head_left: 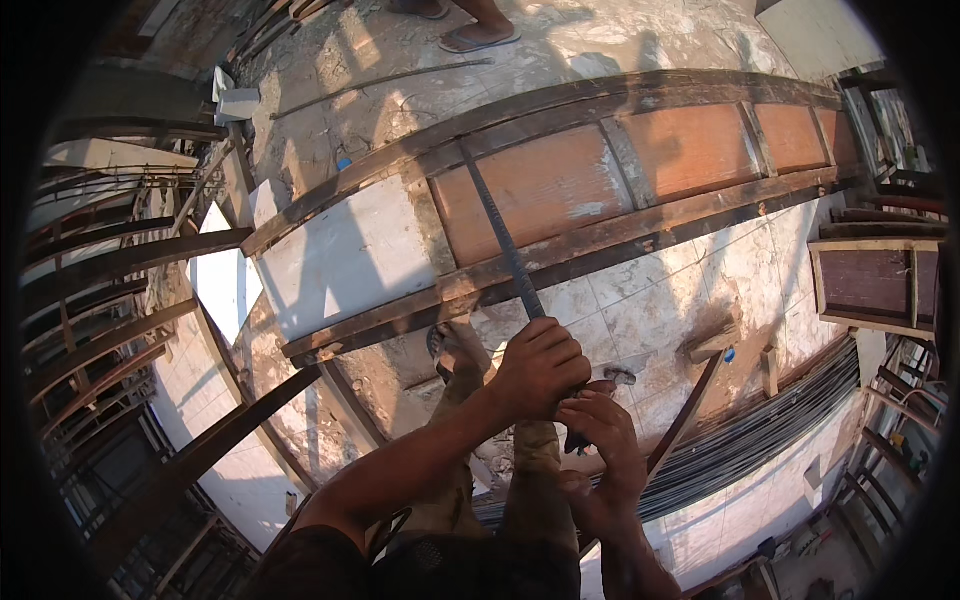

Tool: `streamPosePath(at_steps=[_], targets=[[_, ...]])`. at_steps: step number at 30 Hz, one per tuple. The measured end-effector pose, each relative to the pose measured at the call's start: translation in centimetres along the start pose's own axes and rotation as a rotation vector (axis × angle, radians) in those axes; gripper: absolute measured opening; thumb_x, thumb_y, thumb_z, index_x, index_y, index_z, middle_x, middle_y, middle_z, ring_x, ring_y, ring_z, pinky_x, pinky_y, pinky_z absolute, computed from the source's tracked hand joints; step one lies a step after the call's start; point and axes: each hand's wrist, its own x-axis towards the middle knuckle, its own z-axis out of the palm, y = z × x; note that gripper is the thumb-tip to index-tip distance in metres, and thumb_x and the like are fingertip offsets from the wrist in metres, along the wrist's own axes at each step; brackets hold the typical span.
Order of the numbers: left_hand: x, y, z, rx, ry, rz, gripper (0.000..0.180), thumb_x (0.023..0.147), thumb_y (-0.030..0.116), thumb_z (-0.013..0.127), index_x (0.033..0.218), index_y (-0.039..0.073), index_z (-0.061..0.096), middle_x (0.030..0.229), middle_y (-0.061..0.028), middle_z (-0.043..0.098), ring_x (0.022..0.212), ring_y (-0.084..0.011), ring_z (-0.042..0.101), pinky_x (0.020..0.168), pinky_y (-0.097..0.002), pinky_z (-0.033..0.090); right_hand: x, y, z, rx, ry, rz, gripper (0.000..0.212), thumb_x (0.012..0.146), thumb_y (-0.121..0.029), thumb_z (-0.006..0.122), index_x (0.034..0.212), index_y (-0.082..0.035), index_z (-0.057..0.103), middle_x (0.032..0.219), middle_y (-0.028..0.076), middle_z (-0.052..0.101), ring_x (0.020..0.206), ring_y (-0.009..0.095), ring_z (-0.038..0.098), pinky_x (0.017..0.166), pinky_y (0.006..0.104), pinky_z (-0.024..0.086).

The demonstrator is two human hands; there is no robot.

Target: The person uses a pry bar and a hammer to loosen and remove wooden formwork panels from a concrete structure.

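Observation:
In the head view, my left hand (543, 370) is closed round a long dark ribbed steel bar (497, 222). My right hand (604, 432) sits just below it, with fingers curled at the bar's near end, where a dark end part (575, 441) shows beneath them. From my hands the bar slants away across a long wooden frame (600, 232). Its far tip lies by the frame's far beam, but whether it touches the wood I cannot tell. Orange-brown panels (540, 190) and one white panel (350, 250) fill the frame, divided by short crosspieces.
My foot (461, 352) stands close to the frame's near beam. A bundle of thin dark rods (750, 440) lies to the right. Timber beams (130, 262) crowd the left. Beyond the frame are another person's feet (480, 33) and a thin rod (380, 85).

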Motion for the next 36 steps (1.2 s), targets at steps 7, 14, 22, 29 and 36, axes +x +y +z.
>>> streamPosePath(at_steps=[7, 14, 22, 29, 36], targets=[[12.0, -4.7, -8.4, -0.091, 0.258, -0.044, 0.026, 0.071, 0.020, 0.076, 0.064, 0.009, 0.053, 0.060, -0.0046, 0.051, 0.060, -0.0244, 0.056, 0.060, -0.0361, 0.048, 14.7, -7.8, 2.8, -0.278, 0.154, -0.343, 0.024, 0.086, -0.010, 0.076, 0.106, -0.002, 0.066, 0.109, 0.011, 0.067, 0.099, 0.020, 0.062, 0.081, 0.0311, 0.051], [18.5, -11.4, -16.1, -0.385, 0.265, -0.263, 0.022, 0.076, 0.023, 0.075, 0.076, 0.005, 0.063, 0.066, -0.0063, 0.062, 0.068, -0.0251, 0.065, 0.064, -0.0342, 0.051, 27.2, -15.5, 5.4, -0.129, 0.013, -0.144, 0.026, 0.095, -0.019, 0.072, 0.079, -0.002, 0.062, 0.073, -0.004, 0.051, 0.071, 0.006, 0.043, 0.068, 0.0225, 0.038], [22.9, -14.8, -23.9, -0.195, 0.158, -0.388, 0.018, 0.081, 0.029, 0.070, 0.084, 0.011, 0.070, 0.082, -0.0095, 0.072, 0.082, -0.0314, 0.070, 0.072, -0.0410, 0.054, 37.6, -19.7, 7.4, -0.181, -0.016, -0.039, 0.050, 0.096, -0.036, 0.069, 0.057, -0.009, 0.051, 0.057, -0.007, 0.042, 0.055, 0.005, 0.034, 0.052, 0.0248, 0.026], [11.7, -13.8, -18.8, -0.327, 0.242, -0.147, 0.018, 0.074, 0.026, 0.070, 0.075, 0.010, 0.062, 0.069, -0.0043, 0.062, 0.067, -0.0249, 0.063, 0.063, -0.0360, 0.049, 27.0, -17.3, 11.7, -0.244, -0.109, -0.042, 0.032, 0.095, -0.012, 0.068, 0.067, -0.002, 0.055, 0.074, 0.007, 0.060, 0.074, 0.016, 0.050, 0.067, 0.0303, 0.040], [2.4, -6.6, -10.8, -0.329, 0.250, 0.098, 0.020, 0.069, 0.026, 0.069, 0.074, 0.011, 0.057, 0.069, -0.0003, 0.052, 0.067, -0.0209, 0.057, 0.068, -0.0339, 0.046, 11.2, -8.7, 11.0, -0.633, 0.108, -0.169, 0.030, 0.096, -0.010, 0.053, 0.124, 0.002, 0.049, 0.122, 0.023, 0.053, 0.114, 0.038, 0.050, 0.100, 0.0477, 0.039]])
